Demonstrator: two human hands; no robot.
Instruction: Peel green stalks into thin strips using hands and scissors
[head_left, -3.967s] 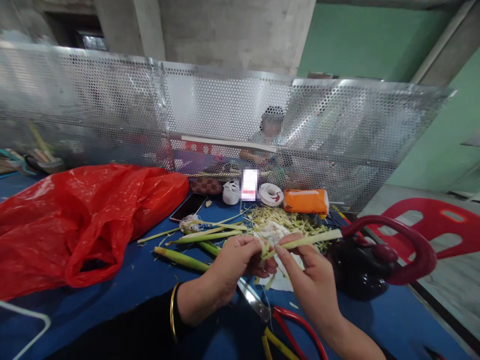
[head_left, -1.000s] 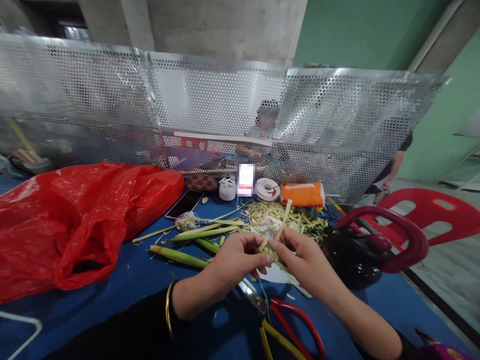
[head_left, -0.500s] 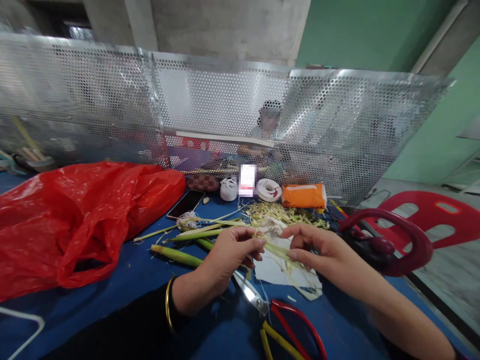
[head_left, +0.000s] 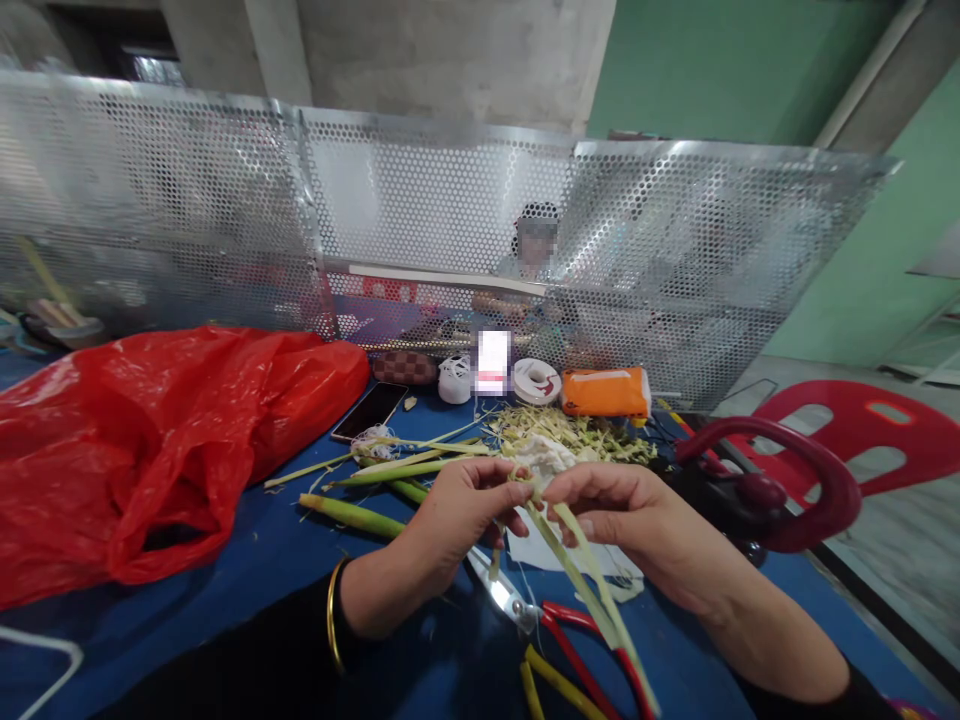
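My left hand [head_left: 454,525] pinches a small woven bit of pale green plant-leaf strips [head_left: 574,575] between thumb and fingertips. From there, long flat strip ends hang down to the right, over the handles of the red-handled scissors [head_left: 559,625]. My right hand [head_left: 652,525] is curled at the same strips, index finger and thumb touching them close to the left fingertips. The exact weave is partly hidden by my fingers. Below my hands the scissors lie on the blue table, beside yellow handles [head_left: 562,682]. Green stalks [head_left: 352,515] lie left of my left hand.
A red plastic bag [head_left: 187,430] covers the left side. Behind my hands lie leaf scraps [head_left: 592,435], white tissue [head_left: 544,455], a phone [head_left: 369,412], a tape roll [head_left: 537,381] and an orange packet [head_left: 606,392]. A dark kettle [head_left: 757,490] stands right. A perforated metal screen [head_left: 450,200] borders the back.
The strip that pointed up and right now hangs down toward the scissors. My right hand opened away from the strips half a second ago and has come back to them. My left hand keeps its pinch.
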